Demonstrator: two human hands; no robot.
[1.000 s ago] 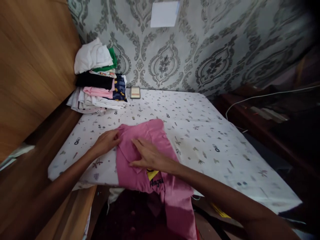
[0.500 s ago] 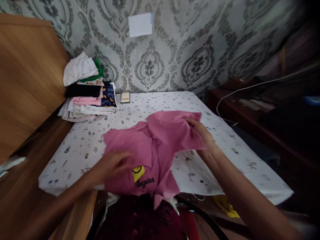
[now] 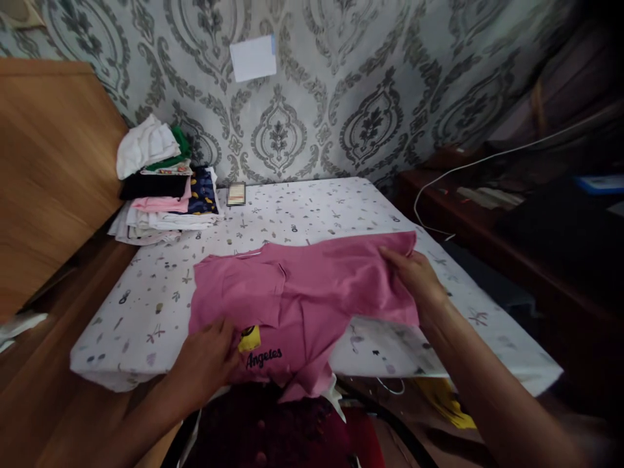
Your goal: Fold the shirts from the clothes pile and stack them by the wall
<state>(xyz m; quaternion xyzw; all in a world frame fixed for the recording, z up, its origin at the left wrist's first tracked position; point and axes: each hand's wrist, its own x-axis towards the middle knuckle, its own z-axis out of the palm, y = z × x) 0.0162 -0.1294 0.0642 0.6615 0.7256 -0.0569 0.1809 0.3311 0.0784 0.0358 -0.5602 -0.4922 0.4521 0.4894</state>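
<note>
A pink shirt (image 3: 312,279) with a yellow patch and the word "Angeles" lies across the near part of the table, its left part folded over. My right hand (image 3: 414,276) grips the sleeve end at the right, thumb on top and fingers underneath. At the lower left, my left hand (image 3: 214,351) rests on the shirt beside the yellow patch, its fingers curled together on the cloth; whether they pinch it is hard to tell. The shirt's lower edge hangs over the table's front edge.
A stack of folded clothes (image 3: 160,188) stands at the back left, by a wooden panel (image 3: 58,162). Near it lies a small framed card (image 3: 236,194). The table (image 3: 302,208) has a patterned white cover. A white cable (image 3: 468,170) runs along dark furniture at the right.
The sleeve in my right hand has been drawn out to the right and lies flatter. My left hand has come down onto the shirt's lower left. The view has shifted slightly.
</note>
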